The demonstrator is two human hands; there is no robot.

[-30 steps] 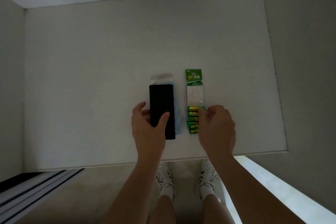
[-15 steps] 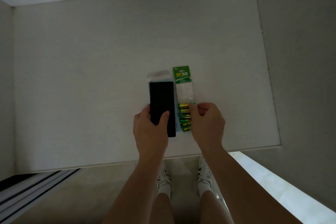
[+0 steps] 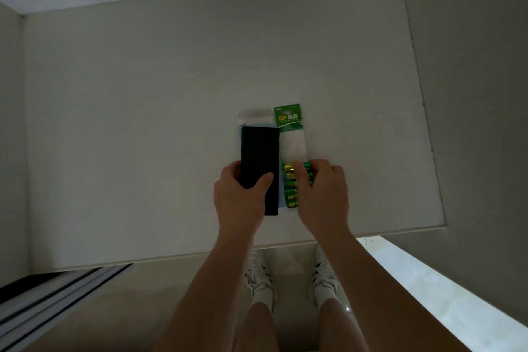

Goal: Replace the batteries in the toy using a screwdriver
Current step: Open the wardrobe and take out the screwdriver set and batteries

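- Batteries [image 3: 290, 197] lay in their pack on the white table [image 3: 143, 151], close to its front edge and just right of a black box. If one rolled loose, it might go over that edge and drop to the floor [image 3: 143, 308].
- Black box [image 3: 258, 151] lay flat with a clear bag [image 3: 254, 116] under it. I could not tell if it was the toy or only a case. The bag looked slippery, so the box might slide when lifted from one end.
- Battery pack [image 3: 288, 120] lay just beside the box. Its top half looked empty and its lower half held the green batteries. A hard pull might rip it wide open, and they might all spill at once.
- Left hand [image 3: 240, 197] gripped the near part of the box, with the thumb on top and the fingers curled round the left side. The grip was far from the middle, so the far end might tip down.
- Right hand [image 3: 323, 194] had its fingers curled, pinching the pack at the top batteries. A pinch that small might slip.
- No screwdriver was in sight, so the job might get stuck at the screws. The room was dim, so a battery might go in the wrong way round.
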